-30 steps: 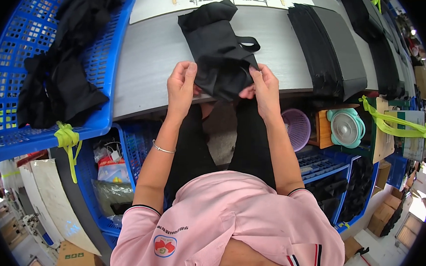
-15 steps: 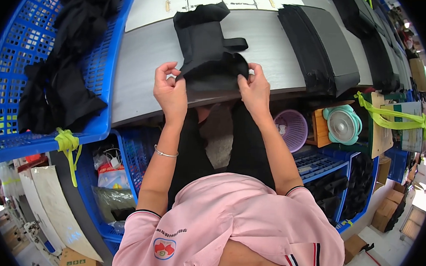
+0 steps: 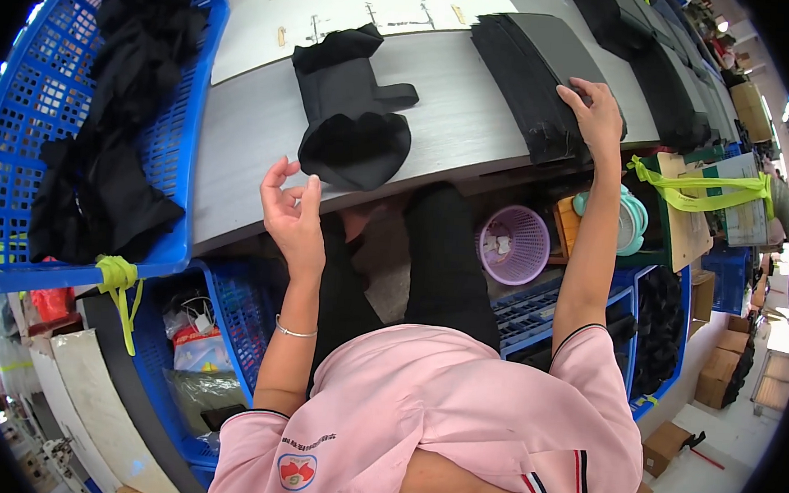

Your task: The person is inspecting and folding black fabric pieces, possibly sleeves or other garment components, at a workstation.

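A black fabric piece (image 3: 338,98) with a side strap and gathered, flared ends lies on the grey tabletop (image 3: 247,138), its near end hanging slightly over the front edge. Just beside that near end is my left hand (image 3: 293,222), empty, with thumb and fingers apart. To the right, my right hand (image 3: 598,119) is over a stack of flat black and grey fabric panels (image 3: 524,74). Its thumb and forefinger are curved with a gap between them, and nothing shows in them. Whether the fingertips touch the stack I cannot tell.
A blue basket (image 3: 197,158) of black fabric stands at the left. More black panels (image 3: 661,91) lie at the far right of the table. Below the table edge are a purple basket (image 3: 514,245), a mint-green fan (image 3: 633,223) and blue crates (image 3: 548,315).
Both hands have let go of the black fabric piece, which now rests on the table. My right hand has moved right and away to the stack; my left has drawn slightly back.
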Action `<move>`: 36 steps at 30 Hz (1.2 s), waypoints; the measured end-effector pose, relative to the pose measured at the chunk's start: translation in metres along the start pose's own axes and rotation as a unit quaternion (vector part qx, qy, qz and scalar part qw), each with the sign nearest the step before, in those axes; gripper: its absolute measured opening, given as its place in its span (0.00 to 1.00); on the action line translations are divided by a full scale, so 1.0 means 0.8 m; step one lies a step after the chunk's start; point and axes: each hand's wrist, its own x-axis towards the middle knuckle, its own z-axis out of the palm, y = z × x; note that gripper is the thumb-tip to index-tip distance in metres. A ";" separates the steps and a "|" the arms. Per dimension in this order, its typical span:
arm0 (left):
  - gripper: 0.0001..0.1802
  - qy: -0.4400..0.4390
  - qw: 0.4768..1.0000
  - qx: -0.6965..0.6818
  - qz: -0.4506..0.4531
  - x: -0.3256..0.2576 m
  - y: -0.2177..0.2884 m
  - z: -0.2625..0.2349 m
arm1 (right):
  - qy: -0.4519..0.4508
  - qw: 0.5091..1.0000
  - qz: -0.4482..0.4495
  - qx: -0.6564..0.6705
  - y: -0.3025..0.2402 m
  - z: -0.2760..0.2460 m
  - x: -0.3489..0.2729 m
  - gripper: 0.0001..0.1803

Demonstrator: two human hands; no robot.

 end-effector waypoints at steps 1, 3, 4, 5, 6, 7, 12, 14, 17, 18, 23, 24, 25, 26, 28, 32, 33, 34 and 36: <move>0.24 -0.019 1.000 -0.015 -0.012 -0.007 0.001 0.000 | 0.001 0.996 0.009 0.087 0.000 -0.006 0.003 0.23; 0.20 -0.069 0.995 -0.053 -0.041 -0.023 0.003 0.004 | 0.035 0.983 0.042 0.174 -0.012 -0.015 -0.005 0.18; 0.18 -0.098 0.991 -0.071 -0.058 -0.032 0.003 0.008 | 0.097 0.989 0.012 0.112 -0.022 -0.018 -0.020 0.14; 0.16 -0.142 0.979 -0.113 -0.090 -0.042 0.004 0.014 | 0.150 0.985 -0.052 0.073 -0.036 -0.021 -0.041 0.13; 0.17 -0.186 0.970 -0.112 -0.111 -0.051 0.003 0.020 | 0.193 0.976 -0.096 0.027 -0.053 -0.022 -0.070 0.12; 0.19 -0.231 0.957 -0.122 -0.127 -0.060 0.001 0.027 | 0.178 0.979 -0.095 0.024 -0.074 -0.020 -0.104 0.11; 0.44 -0.378 0.852 -0.240 -0.271 -0.102 -0.027 0.069 | 0.057 0.981 -0.140 0.121 -0.172 -0.019 -0.259 0.07; 0.52 -0.413 0.781 -0.312 -0.351 -0.110 -0.040 0.073 | -0.029 0.965 -0.146 0.217 -0.191 -0.026 -0.297 0.07; 0.55 -0.436 0.734 -0.318 -0.412 -0.114 -0.049 0.066 | -0.150 0.895 -0.082 0.411 -0.195 -0.044 -0.330 0.08; 0.54 -0.438 0.710 -0.363 -0.416 -0.114 -0.048 0.062 | -0.143 0.897 -0.081 0.410 -0.190 -0.050 -0.336 0.08; 0.47 -0.370 0.694 -0.490 -0.377 -0.111 -0.019 0.055 | -0.233 0.847 -0.043 0.476 -0.167 -0.064 -0.352 0.06; 0.47 -0.368 0.696 -0.487 -0.378 -0.109 -0.011 0.054 | -0.218 0.858 -0.030 0.463 -0.165 -0.063 -0.352 0.06; 0.41 -0.349 0.723 -0.445 -0.396 -0.106 -0.004 0.052 | -0.181 0.882 -0.028 0.435 -0.164 -0.060 -0.353 0.06; 0.36 -0.314 0.755 -0.405 -0.410 -0.105 0.001 0.051 | -0.169 0.884 -0.034 0.435 -0.165 -0.058 -0.352 0.06; 0.27 -0.292 0.749 -0.404 -0.437 -0.102 0.009 0.049 | -0.139 0.912 -0.004 0.386 -0.167 -0.052 -0.351 0.07; 0.27 -0.268 0.765 -0.382 -0.444 -0.096 0.016 0.040 | -0.080 0.937 -0.035 0.337 -0.171 -0.043 -0.351 0.14; 0.26 -0.267 0.771 -0.372 -0.443 -0.095 0.016 0.039 | -0.168 0.890 -0.003 0.425 -0.172 -0.040 -0.352 0.22; 0.26 -0.269 0.770 -0.373 -0.442 -0.095 0.016 0.037 | -0.242 0.826 0.047 0.507 -0.171 -0.038 -0.354 0.23; 0.25 -0.295 0.806 -0.316 -0.403 -0.096 0.017 0.035 | -0.372 0.805 0.097 0.453 -0.168 -0.030 -0.354 0.26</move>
